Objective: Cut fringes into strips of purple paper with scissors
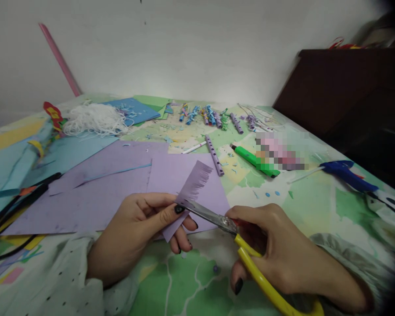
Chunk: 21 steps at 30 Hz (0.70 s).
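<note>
Pinches a narrow lilac paper strip [191, 183], finely fringed along one edge, in the left grip [145, 219], closed with the thumb on top and fingers beneath, over a patterned green-and-white counter [184, 285]. Wraps the right grip [276, 250] tightly around the handles of yellow-handled metal scissors [230, 224], with the slim blades nearly together and reaching to the strip beside the left thumb. Cannot tell, from this angle, about any paper between the blade tips.

Holds the strip at a slant, fringed end up and to the right, in front of a plain lilac paper sheet [164, 175], laid overlapping a larger purple paper sheet [98, 206]. Seen just beyond: a slim dotted lilac paper tube [214, 156], a white pen [194, 147] close by, and a bright green tool with black ends [256, 161]. Off to the right: a dark blue glue gun [342, 173]. Farther back, in a loose row: small fringed paper rolls [212, 117] in blue, purple and green. To their left: deep blue paper sheets [134, 109], near a tangled heap of white yarn [94, 119]. At far left: a pale blue paper tube [21, 171].
</note>
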Each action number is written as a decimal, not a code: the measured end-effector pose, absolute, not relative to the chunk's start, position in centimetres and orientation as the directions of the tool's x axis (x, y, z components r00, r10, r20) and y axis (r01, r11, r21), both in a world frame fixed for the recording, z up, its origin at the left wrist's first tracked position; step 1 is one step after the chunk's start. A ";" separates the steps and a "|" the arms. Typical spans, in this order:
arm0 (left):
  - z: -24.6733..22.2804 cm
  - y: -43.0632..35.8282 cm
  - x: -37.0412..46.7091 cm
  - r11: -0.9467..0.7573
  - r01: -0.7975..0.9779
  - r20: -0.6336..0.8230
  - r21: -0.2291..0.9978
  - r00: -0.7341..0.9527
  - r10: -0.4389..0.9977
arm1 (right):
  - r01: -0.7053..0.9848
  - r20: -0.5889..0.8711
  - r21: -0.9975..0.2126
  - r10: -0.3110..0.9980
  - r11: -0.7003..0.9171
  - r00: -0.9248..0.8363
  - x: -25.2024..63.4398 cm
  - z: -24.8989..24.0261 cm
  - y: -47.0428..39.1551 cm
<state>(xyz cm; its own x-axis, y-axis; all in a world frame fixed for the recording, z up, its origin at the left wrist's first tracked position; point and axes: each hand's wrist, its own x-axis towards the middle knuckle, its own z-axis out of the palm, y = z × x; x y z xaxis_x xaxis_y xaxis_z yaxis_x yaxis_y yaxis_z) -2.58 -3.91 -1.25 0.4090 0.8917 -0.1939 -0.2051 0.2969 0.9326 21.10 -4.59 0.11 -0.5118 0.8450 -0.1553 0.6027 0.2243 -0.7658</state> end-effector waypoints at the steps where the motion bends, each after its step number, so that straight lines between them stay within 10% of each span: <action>1: -1.3 -3.9 -2.6 0.299 -0.203 -0.196 0.933 0.409 0.891 | 0.603 -0.156 -0.766 0.844 0.224 -0.512 21.1 0.1 -4.6; 21: -1.1 -3.9 -2.6 0.315 -0.185 -0.220 0.931 0.405 0.888 | 0.597 -0.125 -0.768 0.860 0.232 -0.495 21.1 0.1 -4.6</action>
